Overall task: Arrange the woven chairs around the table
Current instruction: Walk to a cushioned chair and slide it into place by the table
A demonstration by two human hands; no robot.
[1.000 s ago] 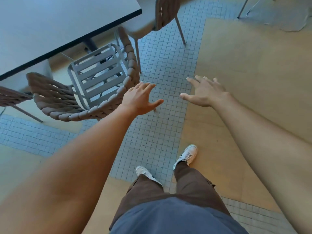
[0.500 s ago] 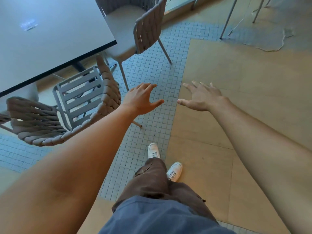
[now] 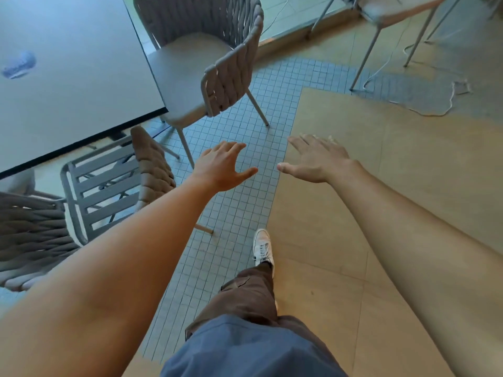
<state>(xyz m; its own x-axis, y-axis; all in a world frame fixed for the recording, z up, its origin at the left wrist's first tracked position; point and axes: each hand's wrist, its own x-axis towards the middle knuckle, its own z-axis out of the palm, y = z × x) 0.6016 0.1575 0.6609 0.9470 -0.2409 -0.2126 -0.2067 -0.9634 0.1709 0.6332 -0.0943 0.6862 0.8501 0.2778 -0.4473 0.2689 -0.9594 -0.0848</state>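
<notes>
A grey table (image 3: 68, 85) fills the upper left. One woven chair (image 3: 234, 63) with a cushioned seat stands at the table's right side, its seat partly under the top. A second woven chair (image 3: 152, 161) with a slatted seat sits at the near edge, partly hidden by my left forearm. My left hand (image 3: 221, 167) hovers open, palm down, over the small floor tiles, just right of that chair and apart from it. My right hand (image 3: 317, 159) is open too, beside the left, holding nothing.
Another chair's seat and thin metal legs (image 3: 381, 25) stand at the upper right, with a white cable (image 3: 438, 104) lying loose on the floor below them. A further woven chair back (image 3: 24, 240) shows at the left edge. My foot (image 3: 262, 247) is stepping forward.
The view has moved forward and right: the slatted chair slid down-left in frame and the cushioned chair came fully into sight. Both hands stay open and raised; my feet have stepped.
</notes>
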